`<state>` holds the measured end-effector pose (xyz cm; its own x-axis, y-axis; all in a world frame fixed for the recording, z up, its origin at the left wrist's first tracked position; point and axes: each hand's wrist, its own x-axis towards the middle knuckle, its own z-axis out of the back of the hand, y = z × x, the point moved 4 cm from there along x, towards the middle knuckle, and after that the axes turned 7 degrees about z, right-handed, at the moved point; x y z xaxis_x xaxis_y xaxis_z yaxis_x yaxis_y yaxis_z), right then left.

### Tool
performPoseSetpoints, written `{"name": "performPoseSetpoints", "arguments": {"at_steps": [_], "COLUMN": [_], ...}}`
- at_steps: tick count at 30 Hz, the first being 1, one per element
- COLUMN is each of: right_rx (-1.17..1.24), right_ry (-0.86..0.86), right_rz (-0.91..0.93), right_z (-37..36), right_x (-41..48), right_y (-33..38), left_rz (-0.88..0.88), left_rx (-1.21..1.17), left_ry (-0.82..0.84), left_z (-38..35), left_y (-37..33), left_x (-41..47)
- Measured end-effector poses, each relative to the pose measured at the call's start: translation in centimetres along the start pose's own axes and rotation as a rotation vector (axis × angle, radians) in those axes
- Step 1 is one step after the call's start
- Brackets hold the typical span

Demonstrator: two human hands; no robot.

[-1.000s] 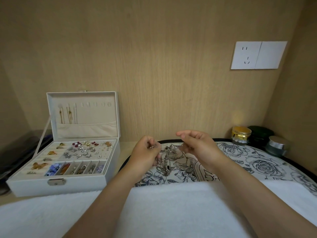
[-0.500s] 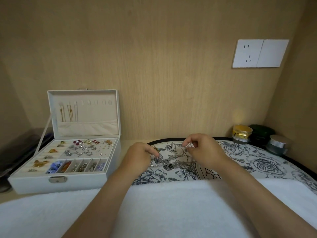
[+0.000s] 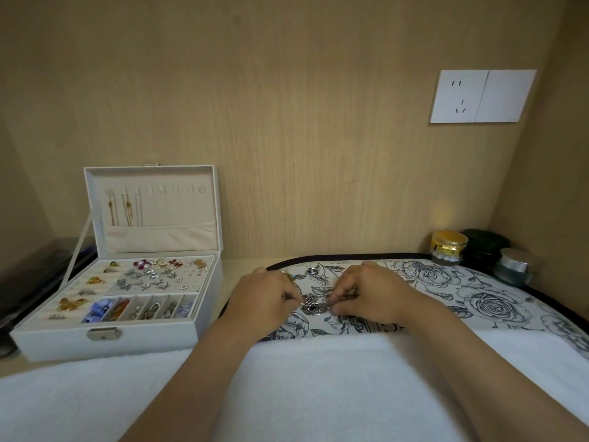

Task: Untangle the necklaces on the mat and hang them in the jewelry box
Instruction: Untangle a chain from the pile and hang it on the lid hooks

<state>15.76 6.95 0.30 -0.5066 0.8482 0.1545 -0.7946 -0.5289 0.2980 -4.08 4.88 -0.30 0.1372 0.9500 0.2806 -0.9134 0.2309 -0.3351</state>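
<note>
we rest left hand [image 3: 264,298] and right hand [image 3: 373,295] low on black-and-white rose-print fabric mat [image 3: 478,301]. fingers of both curled, tips pinching silvery tangled necklace cluster [image 3: 314,304] from either side, likely so knot lies flat and spreads. open white jewelry box [image 3: 63,342] stands near on left, some lid hooks [image 3: 175,189] free for hanging.

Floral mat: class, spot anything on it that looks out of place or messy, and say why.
The necklaces lie knotted in one clump on the mat, chains and pendants crossing, where the left hand and right hand pinch at them. Nothing looks spilled or broken.
</note>
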Motion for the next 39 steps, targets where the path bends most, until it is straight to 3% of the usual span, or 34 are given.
{"name": "performPoseSetpoints", "arguments": {"at_steps": [4, 8, 11, 16, 20, 25, 30, 39], "right_rx": [0.146, 0.110, 0.412, 0.769, 0.890, 0.875, 0.784, 0.691], "right_ry": [-0.053, -0.119, -0.167, -0.202, -0.225, -0.301, -0.397, -0.434], "right_rz": [-0.005, -0.001, -0.034, -0.030, -0.065, -0.025, -0.006, -0.006], "right_z": [-0.2, -0.3, 0.0, 0.2, 0.5, 1.2, 1.1, 0.4], "right_x": [0.2, 0.3, 0.3, 0.4, 0.6, 0.6, 0.9, 1.1], "right_y": [-0.3, 0.1, 0.5, 1.1, 0.8, 1.1, 0.8, 0.3], "left_rz": [0.037, -0.037, -0.071, 0.120, 0.280, 0.256, 0.240, 0.280], "left_rx": [-0.018, -0.043, -0.198, -0.544, -0.864, -1.205, -0.921, -1.320], "left_ry": [-0.045, -0.086, -0.062, 0.043, 0.151, 0.366, 0.340, 0.438], "left_z": [-0.3, -0.8, -1.4, -1.5, -0.3, -0.2, -0.3, -0.6], "left_y": [0.1, -0.6, -2.1, -2.1, -1.5, -1.3, -1.2, -1.6], "left_x": [-0.1, 0.0, -0.1, 0.2, 0.3, 0.4, 0.5, 0.1]}}
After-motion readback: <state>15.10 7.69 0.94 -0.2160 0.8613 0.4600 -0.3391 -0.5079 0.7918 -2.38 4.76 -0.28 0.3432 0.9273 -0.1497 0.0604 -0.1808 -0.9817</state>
